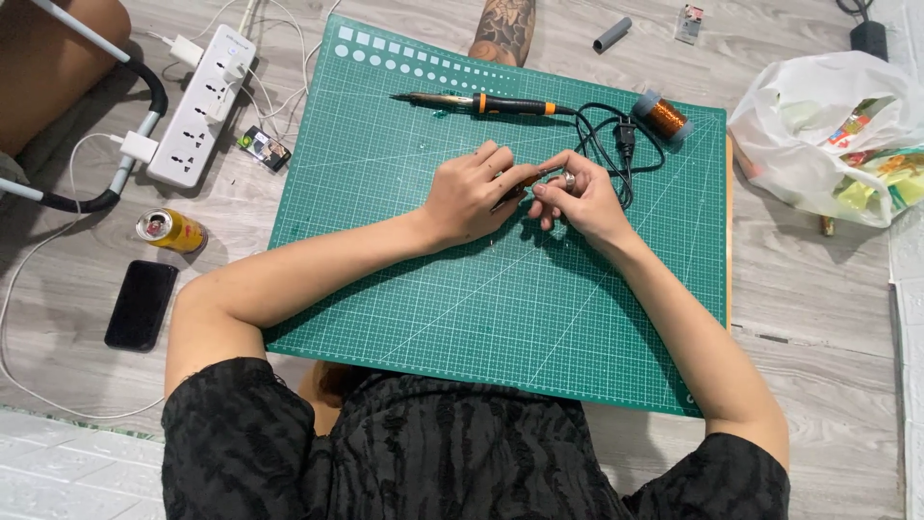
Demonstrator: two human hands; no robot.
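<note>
My left hand (472, 193) and my right hand (577, 197) meet over the middle of a green cutting mat (481, 308). Together they pinch a small thin brownish piece (535, 175) between the fingertips; what it is stays too small to tell. A ring shows on a right-hand finger. Just beyond the hands lies a soldering iron (481, 102) with a black and orange handle, its black cord (616, 144) looping beside my right hand. A spool of copper wire (662, 117) rests at the mat's far right corner.
A white power strip (202, 106) with plugs lies left of the mat, with a small dark packet (264, 149), a yellow can (171, 231) and a black phone (141, 303). A white plastic bag (828, 135) sits right. A grey tube (612, 35) and another person's tattooed limb (504, 31) lie beyond.
</note>
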